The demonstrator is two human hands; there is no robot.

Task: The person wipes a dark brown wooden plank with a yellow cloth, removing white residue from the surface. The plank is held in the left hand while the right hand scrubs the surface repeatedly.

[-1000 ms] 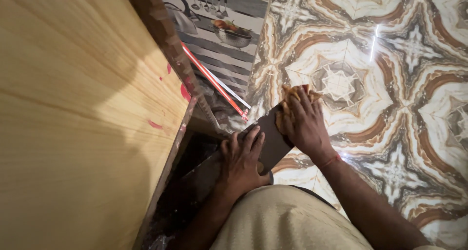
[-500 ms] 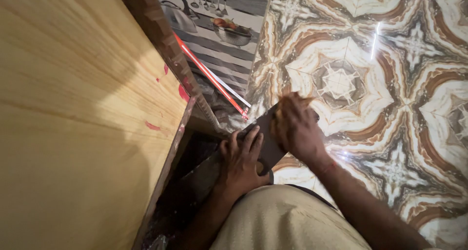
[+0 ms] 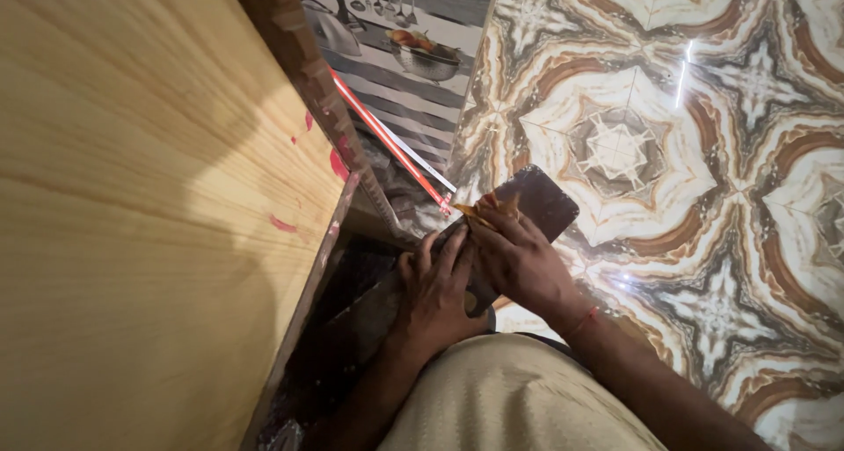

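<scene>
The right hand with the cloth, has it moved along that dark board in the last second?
Yes. The right hand slid back down the dark board toward the left hand.

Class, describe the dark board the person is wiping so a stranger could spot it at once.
Start at the big yellow wooden panel; by its lower right edge both hands meet. The dark board juts past them over the patterned floor tiles: flat, dark brown, round-cornered, unlike the swirling cream tiles.
</scene>
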